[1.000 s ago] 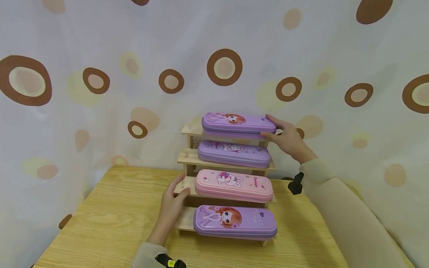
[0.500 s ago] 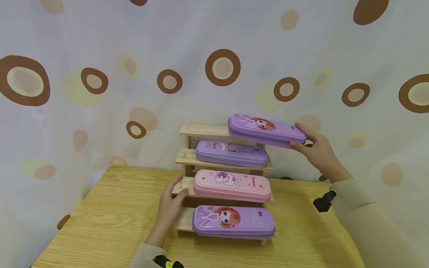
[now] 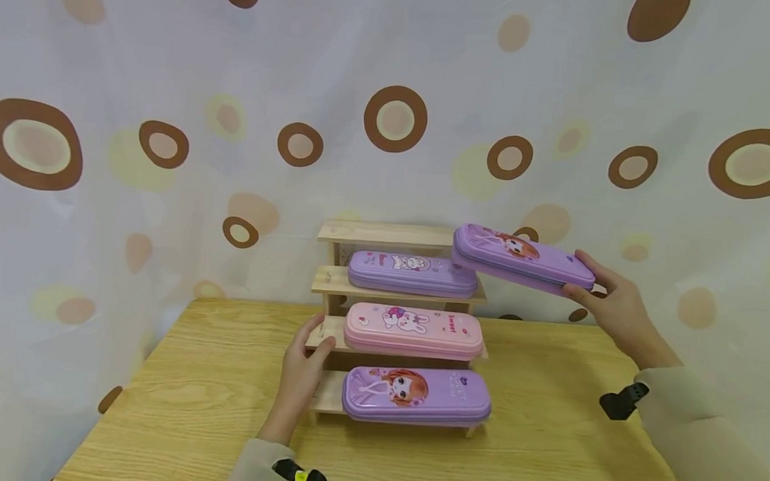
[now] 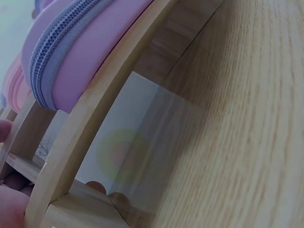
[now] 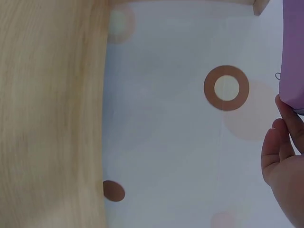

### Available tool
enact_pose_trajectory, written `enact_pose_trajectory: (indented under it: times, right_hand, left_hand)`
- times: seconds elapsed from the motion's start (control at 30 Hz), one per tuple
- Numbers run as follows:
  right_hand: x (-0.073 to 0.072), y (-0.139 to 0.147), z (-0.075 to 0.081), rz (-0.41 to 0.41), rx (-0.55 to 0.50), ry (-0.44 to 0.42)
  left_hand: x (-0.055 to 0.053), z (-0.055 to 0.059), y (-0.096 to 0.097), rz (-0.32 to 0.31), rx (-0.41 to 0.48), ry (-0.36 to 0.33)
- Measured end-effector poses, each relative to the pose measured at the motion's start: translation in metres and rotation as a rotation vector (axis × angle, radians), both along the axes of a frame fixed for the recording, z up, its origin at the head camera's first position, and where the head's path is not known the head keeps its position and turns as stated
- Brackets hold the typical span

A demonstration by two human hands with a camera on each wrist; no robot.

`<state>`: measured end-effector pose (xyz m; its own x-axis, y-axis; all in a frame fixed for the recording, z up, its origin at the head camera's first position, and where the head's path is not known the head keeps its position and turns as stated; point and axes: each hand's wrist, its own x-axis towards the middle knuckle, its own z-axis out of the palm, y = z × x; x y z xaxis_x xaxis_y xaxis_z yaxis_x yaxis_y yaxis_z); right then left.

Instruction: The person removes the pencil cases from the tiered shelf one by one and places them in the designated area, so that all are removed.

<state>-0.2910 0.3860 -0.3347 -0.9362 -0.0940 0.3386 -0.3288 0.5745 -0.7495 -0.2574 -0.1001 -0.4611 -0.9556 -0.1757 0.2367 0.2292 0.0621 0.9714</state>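
Observation:
My right hand (image 3: 615,305) pinches the right end of a purple pencil case (image 3: 524,259) printed with a red-haired girl. That case hangs in the air, tilted down to the right, beside a stepped wooden rack (image 3: 391,234). In the right wrist view the purple case's end shows at the right edge, by the fingertips (image 5: 281,102). My left hand (image 3: 304,365) grips the left end of the rack's lower steps. A purple rabbit case (image 3: 412,273), a pink "Sweet" case (image 3: 414,330) and another purple girl case (image 3: 418,396) lie on the lower steps. The rack's top step is bare.
The rack stands on a wood-grain table (image 3: 227,376). A pale curtain (image 3: 340,55) with brown rings hangs close behind it. Table surface stretches to both sides of the rack.
The purple girl case has been lifted off the top step and carried right and down by my right hand, tilting as it went. My left hand stays on the rack.

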Motion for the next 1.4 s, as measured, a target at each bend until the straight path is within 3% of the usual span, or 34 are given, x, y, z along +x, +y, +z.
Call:
enact_pose_trajectory:
  times: [0.33, 0.63, 1.13, 1.27, 1.4]
  right_hand:
    - [0.022, 0.029, -0.017, -0.068, 0.028, 0.003]
    - [0.029, 0.057, -0.038, -0.121, 0.02, -0.046]
    - [0.015, 0.079, -0.09, -0.157, 0.076, -0.125]
    - [0.011, 0.077, -0.101, -0.161, 0.126, -0.116]
    - [0.009, 0.073, -0.107, -0.159, 0.156, -0.121]
  left_hand:
    - [0.002, -0.001, 0.0, -0.009, -0.001, 0.015]
    - [0.0, 0.0, 0.0, -0.028, -0.021, 0.043]
    - [0.002, -0.002, -0.001, -0.005, -0.011, 0.041]
    - [0.006, 0.004, -0.001, -0.002, -0.009, 0.035]
    - [0.017, 0.02, 0.002, -0.014, -0.011, 0.03]
